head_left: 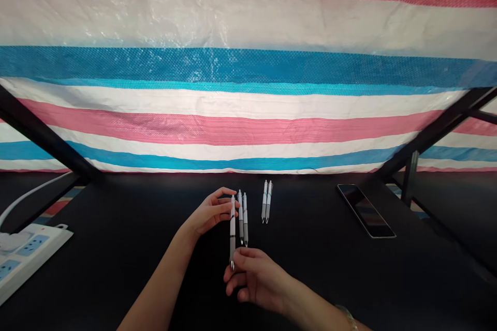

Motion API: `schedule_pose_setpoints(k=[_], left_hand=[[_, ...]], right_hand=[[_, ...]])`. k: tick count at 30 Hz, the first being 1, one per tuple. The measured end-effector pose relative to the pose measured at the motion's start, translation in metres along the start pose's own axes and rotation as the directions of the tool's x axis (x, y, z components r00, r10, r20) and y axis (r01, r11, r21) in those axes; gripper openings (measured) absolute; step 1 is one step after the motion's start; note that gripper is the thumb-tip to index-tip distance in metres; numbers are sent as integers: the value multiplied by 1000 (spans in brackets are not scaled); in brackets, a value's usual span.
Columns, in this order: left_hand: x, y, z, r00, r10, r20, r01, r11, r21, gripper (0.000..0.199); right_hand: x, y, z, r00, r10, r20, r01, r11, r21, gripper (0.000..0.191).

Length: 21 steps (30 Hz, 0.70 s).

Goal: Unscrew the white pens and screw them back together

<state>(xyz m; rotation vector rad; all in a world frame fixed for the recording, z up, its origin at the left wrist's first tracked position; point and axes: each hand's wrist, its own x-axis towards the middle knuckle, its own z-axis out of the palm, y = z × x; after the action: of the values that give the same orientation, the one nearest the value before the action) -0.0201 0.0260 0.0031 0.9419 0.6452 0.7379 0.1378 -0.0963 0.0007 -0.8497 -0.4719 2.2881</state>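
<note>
My left hand (212, 212) holds the upper part of a white retractable pen (232, 227) with its fingertips. My right hand (252, 276) grips the same pen low down, near its metal tip, so the pen stands between both hands. Just to the right, a pair of similar white pens (243, 217) lies on the black table (310, 258), nearly touching the held pen. Another pair of white pens (266, 200) lies farther back, beyond my hands.
A black smartphone (365, 210) lies at the right of the table. A white power strip (27, 253) with a cable sits at the left edge. Black metal frame bars (435, 132) stand before a striped pink, white and blue tarpaulin (248, 67).
</note>
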Motion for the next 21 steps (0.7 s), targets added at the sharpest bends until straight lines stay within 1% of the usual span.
schedule_pose_setpoints(k=[4,8,12,15,19,21], left_hand=[[0,0,0,1000,-1,-13,1,1000,0,34],[1,0,0,1000,-2,-12,2,1000,-9,34],[1,0,0,1000,5,-15,-5,1000,-16,33],[1,0,1,1000,3,-18,-3,1000,-5,33],[1,-1,1,1000,10,-25,-10,1000,-13,33],[1,-1,1,1000,9,-23,-9,1000,-14,33]], right_hand=[[-1,0,0,1000,22,-9,-22,1000,-2,37],[-1,0,-1,1000,-10,27,10,1000,-2,31],[-2,0,-2,999,10,44,-10,1000,-11,36],[-2,0,-2,999,-5,44,5,1000,-15,34],[-1,0,-2,999,23,44,-23,1000,-15,38],[-1,0,-2,999,19,49,-17,999,-28,36]])
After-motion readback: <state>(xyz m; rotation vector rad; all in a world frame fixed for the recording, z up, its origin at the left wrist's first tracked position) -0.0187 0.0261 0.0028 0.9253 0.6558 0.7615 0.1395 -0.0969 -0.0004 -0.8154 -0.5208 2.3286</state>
